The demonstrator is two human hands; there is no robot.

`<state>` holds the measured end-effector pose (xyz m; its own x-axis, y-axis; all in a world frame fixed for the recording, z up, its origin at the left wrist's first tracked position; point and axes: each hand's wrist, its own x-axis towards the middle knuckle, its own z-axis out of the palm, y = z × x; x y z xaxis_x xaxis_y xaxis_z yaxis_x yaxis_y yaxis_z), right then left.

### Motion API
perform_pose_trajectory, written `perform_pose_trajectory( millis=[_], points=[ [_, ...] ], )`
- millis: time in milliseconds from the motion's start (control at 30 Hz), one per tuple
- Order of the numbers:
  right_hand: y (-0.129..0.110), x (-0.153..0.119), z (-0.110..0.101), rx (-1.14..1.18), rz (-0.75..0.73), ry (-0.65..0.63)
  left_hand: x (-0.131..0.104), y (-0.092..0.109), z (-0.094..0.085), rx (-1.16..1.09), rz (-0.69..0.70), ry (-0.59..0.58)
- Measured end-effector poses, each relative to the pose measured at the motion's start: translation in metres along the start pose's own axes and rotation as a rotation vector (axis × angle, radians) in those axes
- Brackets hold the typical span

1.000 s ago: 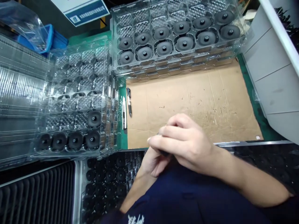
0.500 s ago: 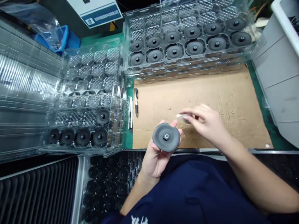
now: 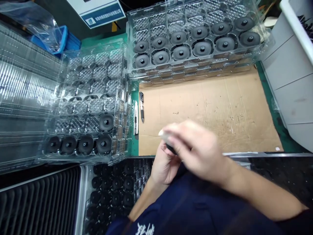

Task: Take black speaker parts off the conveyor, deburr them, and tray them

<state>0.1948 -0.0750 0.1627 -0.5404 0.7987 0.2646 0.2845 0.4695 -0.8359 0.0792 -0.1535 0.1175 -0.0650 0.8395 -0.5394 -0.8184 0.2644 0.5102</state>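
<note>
My left hand (image 3: 163, 168) is closed round a black rubber-like disc (image 3: 171, 149), now tilted and mostly covered. Over it sits my right hand (image 3: 198, 147), blurred by motion, with the fingers pinching a small whitish piece (image 3: 161, 133). What exactly this piece is I cannot make out, nor whether it touches the disc. Both hands are at the front edge of a cardboard sheet (image 3: 210, 101).
A clear plastic tray (image 3: 151, 70) of black discs stands at the back, another tray (image 3: 117, 158) at the left. A pen (image 3: 141, 107) and a white-handled cutter (image 3: 136, 119) lie between. A blue bin (image 3: 64, 40) is behind; a grey container (image 3: 288, 65) stands right.
My right hand has moved left and down with the whitish piece, over the disc. The disc, face up before, is now tilted and largely hidden in my left hand.
</note>
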Motion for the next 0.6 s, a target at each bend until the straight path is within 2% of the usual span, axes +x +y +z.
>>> perform_pose_trajectory(
  millis=[33, 100, 133, 167, 233, 300, 333, 400, 467, 533, 600],
  points=[
    [-0.006, 0.002, 0.001, 0.005, -0.057, -0.087, 0.000, 0.000, -0.002, 0.003, -0.011, 0.018],
    [-0.010, 0.005, 0.003, 0.022, -0.082, -0.288, -0.001, -0.001, -0.005, 0.016, 0.015, 0.044],
    [-0.009, 0.008, 0.004, 0.012, -0.059, -0.360, 0.000, -0.002, -0.006, 0.024, 0.050, 0.053],
    [-0.007, 0.009, 0.005, -0.015, -0.036, -0.380, 0.000, -0.003, -0.007, 0.034, 0.077, 0.061],
    [-0.003, 0.011, 0.007, -0.099, -0.057, -0.260, 0.001, -0.004, -0.006, 0.048, 0.092, 0.063],
    [0.001, 0.005, 0.009, -0.106, -0.143, -0.135, 0.002, -0.002, -0.004, 0.045, 0.071, 0.051],
    [0.002, 0.001, 0.007, -0.060, -0.186, -0.132, 0.001, 0.000, -0.003, 0.049, 0.070, 0.044],
    [0.004, -0.010, 0.000, 0.029, -0.205, -0.226, 0.001, 0.003, -0.003, 0.059, 0.083, 0.042],
    [0.007, -0.017, -0.010, -0.024, -0.111, -0.291, 0.001, 0.003, -0.004, 0.072, 0.071, 0.031],
    [0.009, -0.018, -0.017, -0.210, -0.015, -0.240, 0.003, 0.002, -0.004, 0.058, 0.025, 0.015],
    [0.012, -0.011, -0.018, -0.329, -0.090, -0.137, 0.004, -0.001, -0.001, 0.014, -0.027, -0.009]
  ],
)
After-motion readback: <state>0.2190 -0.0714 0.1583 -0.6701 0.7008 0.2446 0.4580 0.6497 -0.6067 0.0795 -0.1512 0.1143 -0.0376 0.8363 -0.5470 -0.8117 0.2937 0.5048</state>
